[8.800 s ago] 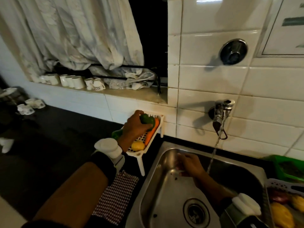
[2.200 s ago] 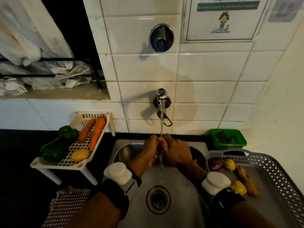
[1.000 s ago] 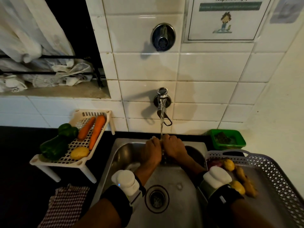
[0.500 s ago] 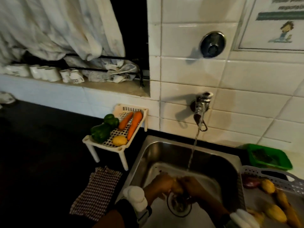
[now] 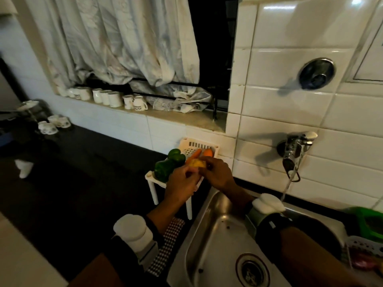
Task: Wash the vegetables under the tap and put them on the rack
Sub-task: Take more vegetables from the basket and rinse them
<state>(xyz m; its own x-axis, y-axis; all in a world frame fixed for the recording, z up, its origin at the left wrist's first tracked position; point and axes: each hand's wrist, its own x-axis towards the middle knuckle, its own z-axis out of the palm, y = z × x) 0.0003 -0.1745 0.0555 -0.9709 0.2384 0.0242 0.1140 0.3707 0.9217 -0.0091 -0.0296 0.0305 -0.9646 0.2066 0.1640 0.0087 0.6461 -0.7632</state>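
Both hands, left (image 5: 180, 182) & right (image 5: 218, 172), grip potato (image 5: 197, 163), hiding rack (image 5: 194, 145) front.

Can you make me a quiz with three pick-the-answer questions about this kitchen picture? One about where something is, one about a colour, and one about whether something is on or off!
1. Where are both hands holding the yellow vegetable?
A. Under the tap
B. Over the white rack
C. On the window sill

2. What colour are the peppers on the rack?
A. Green
B. Red
C. Purple

3. What is the tap doing?
A. It is off
B. It is running
C. It is covered by a cloth

Answers:
1. B: the left hand and the right hand meet over the white rack, left of the sink.
2. A: the peppers at the rack's left side are green, beside the orange carrots.
3. B: a stream of water falls from the tap toward the sink.
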